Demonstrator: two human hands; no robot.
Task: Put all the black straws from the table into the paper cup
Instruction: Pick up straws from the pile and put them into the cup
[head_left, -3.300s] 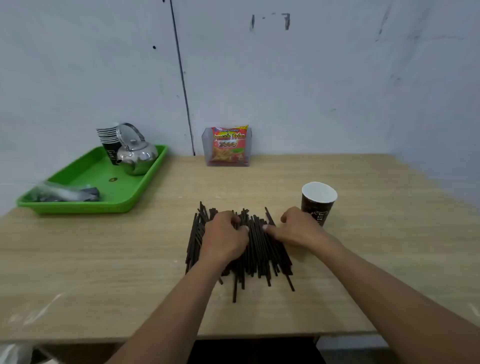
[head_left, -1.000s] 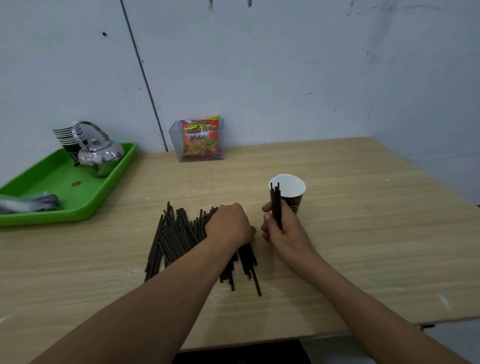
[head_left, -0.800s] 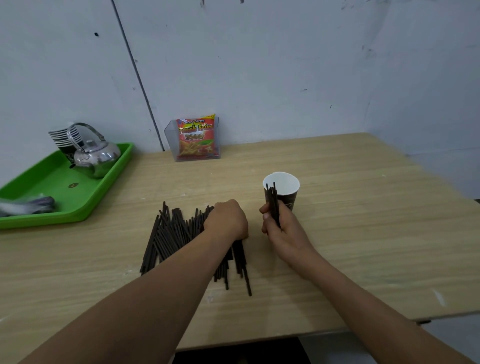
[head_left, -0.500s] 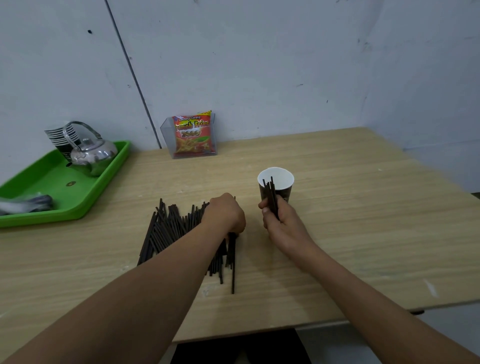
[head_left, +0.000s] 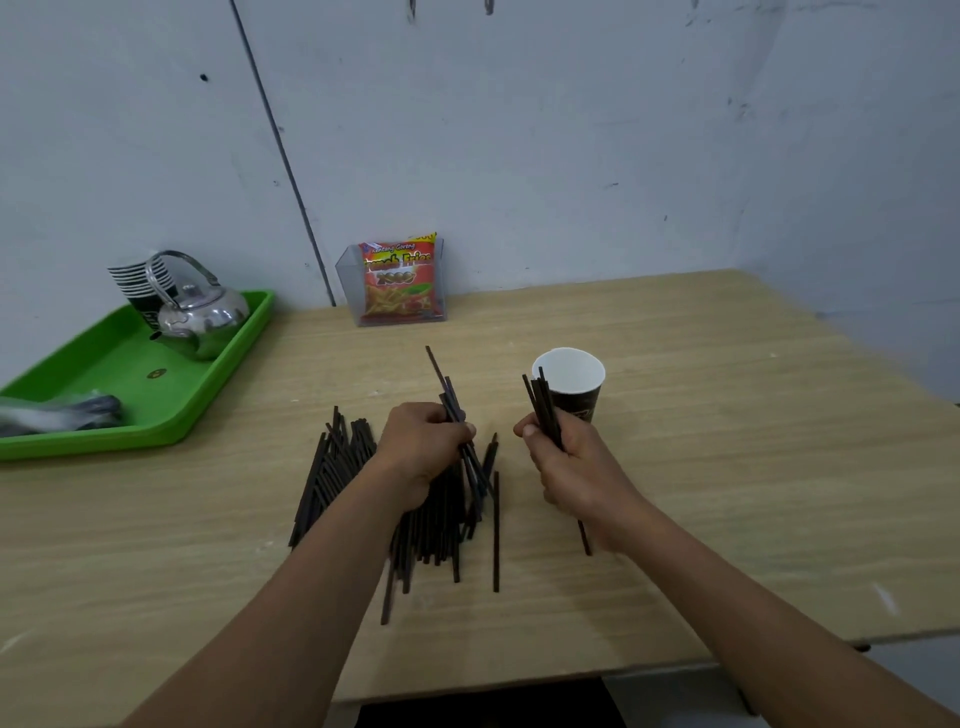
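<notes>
A pile of black straws lies on the wooden table in front of me. My left hand grips a few straws lifted from the pile, their tips pointing up and away. My right hand holds a small upright bundle of straws just left of the paper cup. The cup stands upright, dark outside and white inside, with nothing visible in it. One straw lies apart at the pile's right edge.
A green tray at the far left holds a metal kettle, stacked cups and a wrapped bundle. A clear holder with a snack packet stands against the wall. The table's front edge is near my forearms.
My left hand, which rested on the pile, has lifted a few straws off it. My right hand picked up a bundle earlier and still holds it beside the cup.
</notes>
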